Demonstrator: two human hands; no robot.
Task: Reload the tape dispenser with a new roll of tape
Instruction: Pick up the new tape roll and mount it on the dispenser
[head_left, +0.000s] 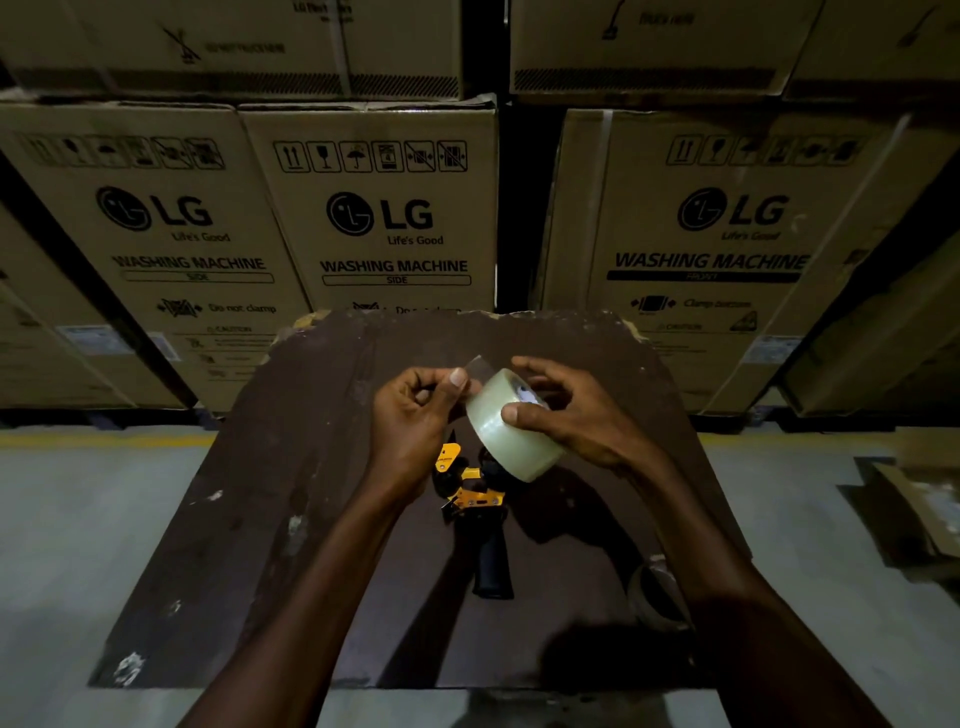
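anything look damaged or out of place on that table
Yes. The brown table top is worn: its far edge is chipped and ragged, and pale scuffs mark the near left corner. The tape dispenser lies on its side with no roll fitted, as expected while the hands hold the tape roll.

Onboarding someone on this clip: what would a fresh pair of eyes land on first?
First the roll of clear tape held up mid-frame: the right hand grips it while the left hand pinches its peeled end. Just below, the yellow and black tape dispenser lies untouched on the dark board. Behind stands a wall of washing machine boxes.
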